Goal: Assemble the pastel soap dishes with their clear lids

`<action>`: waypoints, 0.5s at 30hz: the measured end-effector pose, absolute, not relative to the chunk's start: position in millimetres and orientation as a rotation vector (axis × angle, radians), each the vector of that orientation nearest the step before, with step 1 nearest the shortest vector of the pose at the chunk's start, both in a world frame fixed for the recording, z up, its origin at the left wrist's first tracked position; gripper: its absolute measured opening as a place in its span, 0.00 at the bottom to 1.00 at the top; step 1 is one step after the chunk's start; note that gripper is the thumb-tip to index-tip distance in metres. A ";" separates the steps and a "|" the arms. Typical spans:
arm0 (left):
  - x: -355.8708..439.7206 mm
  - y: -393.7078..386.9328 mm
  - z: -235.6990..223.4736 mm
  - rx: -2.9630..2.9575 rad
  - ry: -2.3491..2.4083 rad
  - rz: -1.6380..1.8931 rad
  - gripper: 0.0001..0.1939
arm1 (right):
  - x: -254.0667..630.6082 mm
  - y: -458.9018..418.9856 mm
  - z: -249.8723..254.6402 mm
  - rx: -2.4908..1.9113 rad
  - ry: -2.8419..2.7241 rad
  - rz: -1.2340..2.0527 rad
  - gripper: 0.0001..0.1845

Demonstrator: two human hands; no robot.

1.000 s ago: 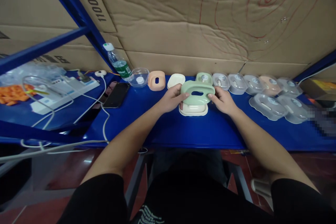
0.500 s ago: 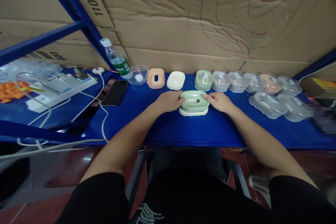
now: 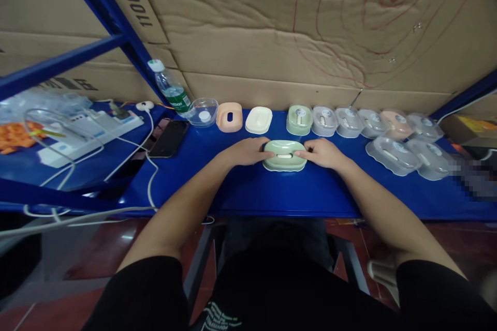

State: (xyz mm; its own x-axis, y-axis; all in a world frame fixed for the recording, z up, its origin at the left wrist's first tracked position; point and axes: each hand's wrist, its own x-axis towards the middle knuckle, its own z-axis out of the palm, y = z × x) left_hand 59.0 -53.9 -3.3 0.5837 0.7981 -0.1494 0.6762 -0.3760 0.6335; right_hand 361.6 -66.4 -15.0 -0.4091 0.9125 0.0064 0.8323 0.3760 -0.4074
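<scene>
A pale green plastic cover (image 3: pixel 285 146) with an oval slot in its middle sits in front of me on the blue table. It rests over a white base, of which only a thin rim (image 3: pixel 284 169) shows at the front. Through the slot a whitish part is visible. My left hand (image 3: pixel 249 151) grips the cover's left end, its thumb lying on top beside the slot. On the opposite end my right hand (image 3: pixel 324 152) holds it likewise, thumb on top. The fingers behind both ends are partly hidden.
Behind stand a white shallow tray (image 3: pixel 258 120), a peach slotted cover (image 3: pixel 229 117) and a clear bowl (image 3: pixel 204 113). Several finished-looking lidded boxes (image 3: pixel 324 121) line the right. At left are a water bottle (image 3: pixel 177 98), a phone (image 3: pixel 170 139) and a power strip (image 3: pixel 91 137) with cables.
The green cover has come down onto the white base, hiding most of it. Both thumbs have moved inward over the cover's top, nearer the slot.
</scene>
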 end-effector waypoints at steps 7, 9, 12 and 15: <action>63.1 -50.8 -7.2 2.312 1.342 0.146 0.26 | 358.3 -67.6 -14.4 -1.633 -2.435 0.437 0.33; 62.7 -47.8 -9.1 2.322 1.407 0.139 0.27 | 359.3 -67.5 -15.0 -1.633 -2.418 0.448 0.34; 55.9 -39.9 -11.1 2.315 1.542 0.245 0.30 | 362.3 -66.9 -15.2 -1.597 -2.402 0.476 0.35; 42.3 -30.8 -10.3 2.289 1.691 0.467 0.30 | 365.4 -66.1 -15.1 -1.545 -2.402 0.504 0.34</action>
State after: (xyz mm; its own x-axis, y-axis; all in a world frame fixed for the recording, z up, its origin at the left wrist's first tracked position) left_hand 42.3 -30.8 -10.3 0.2721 0.9567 0.1032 0.8742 -0.2906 0.3889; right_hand 365.4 -66.1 -15.1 -0.4119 0.9111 0.0152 0.8280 0.3812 -0.4112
